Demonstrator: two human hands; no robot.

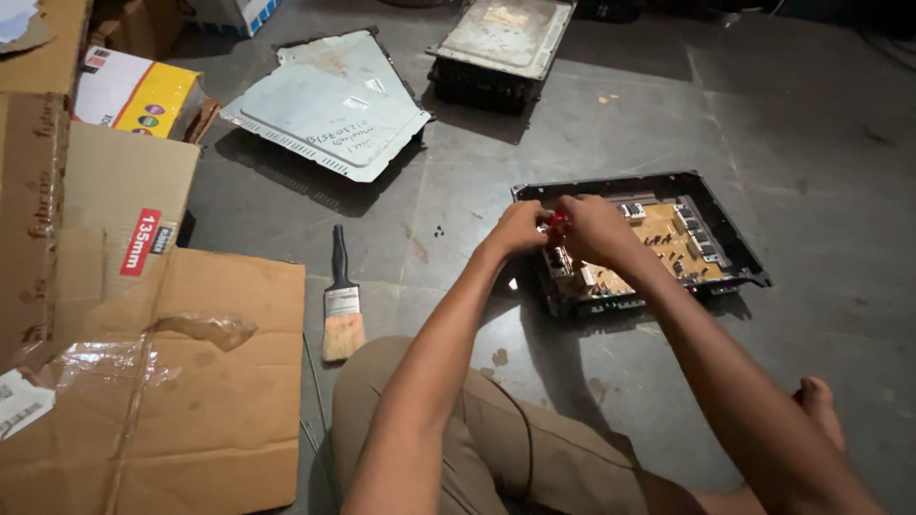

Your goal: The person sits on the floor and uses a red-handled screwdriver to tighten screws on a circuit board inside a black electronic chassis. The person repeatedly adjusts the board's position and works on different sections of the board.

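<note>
**Trainee:** Which unit is being worked on, and where is it?

**Technician:** The open chassis (725, 229). It lies flat on the floor (811, 124), right of the person's knees, with its cover off. A brown circuit board (658, 234) is exposed inside the black frame. Both hands are at the chassis's left end, near its far-left corner.

**Trainee:** State of the hands?

**Technician:** The right hand (593, 229) has its fingers closed around a small red part (556, 225), possibly a tool handle; it is too small to identify. The left hand (518, 229) has its fingers curled and touches the same red part. Whether it grips the part or braces on the frame edge cannot be told.

**Trainee:** Which step is this?

**Technician:** By judgement, work on a fastener or fitting at the board's left edge, with the unit already opened. The board sits fully in the frame.

**Trainee:** What does a further move call for?

**Technician:** A steady two-handed hold, and force kept in line with the fitting so that nothing slips onto the components just beside it. The light is low, so contact should be checked by feel.

**Trainee:** What else is nearby?

**Technician:** A paintbrush (342, 305) lies on the floor, left of the arms and apart from the chassis. A loose grey cover plate (329, 100) and a second, closed unit (501, 43) lie farther off. Flattened cardboard (191, 410) covers the floor's left side.
</note>
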